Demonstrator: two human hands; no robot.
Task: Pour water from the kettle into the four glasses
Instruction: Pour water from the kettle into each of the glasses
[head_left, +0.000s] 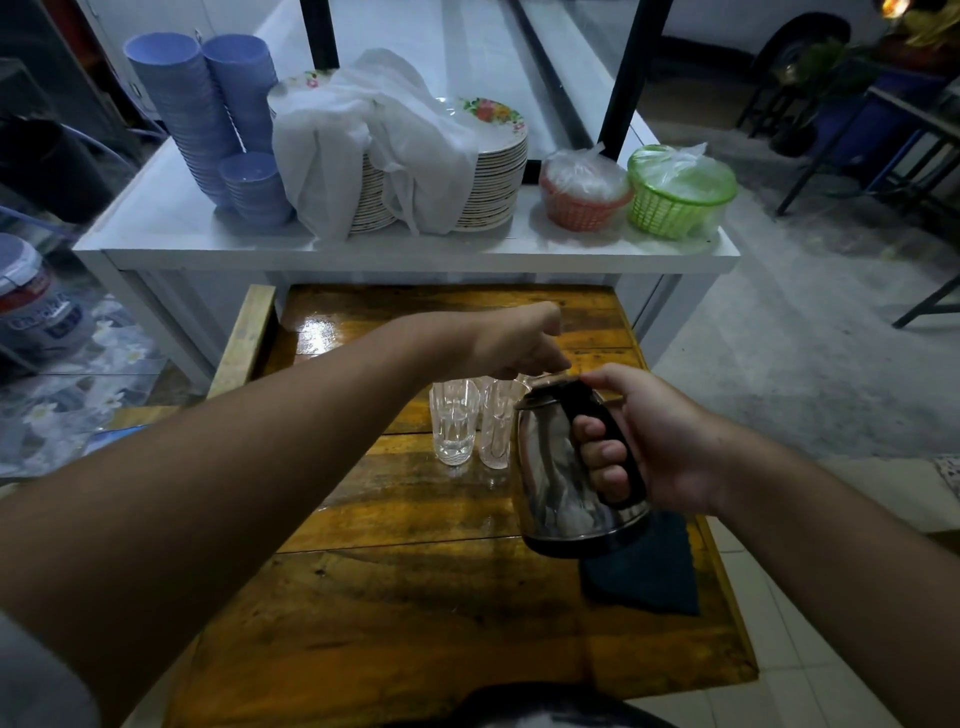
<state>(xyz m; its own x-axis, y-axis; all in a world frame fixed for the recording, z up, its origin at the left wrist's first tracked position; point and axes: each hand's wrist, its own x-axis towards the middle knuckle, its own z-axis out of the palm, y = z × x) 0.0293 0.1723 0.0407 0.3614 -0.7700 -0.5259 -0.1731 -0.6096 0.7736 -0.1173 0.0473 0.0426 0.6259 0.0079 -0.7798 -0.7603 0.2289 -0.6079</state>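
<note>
A steel kettle (550, 467) with a black handle hangs above the wooden table (415, 597), tilted toward the glasses. My right hand (649, 441) grips its handle. My left hand (514, 343) rests with its fingertips on the kettle's lid. Clear glasses (454, 421) stand grouped just left of the kettle; two show plainly and others sit behind them, partly hidden by my left hand. Whether they hold water I cannot tell.
A dark cloth (644, 571) lies under the kettle at the table's right edge. Behind stands a white counter (405, 249) with stacked blue bowls (208, 114), plates under a white cloth (493, 171), and red (582, 202) and green baskets (675, 197).
</note>
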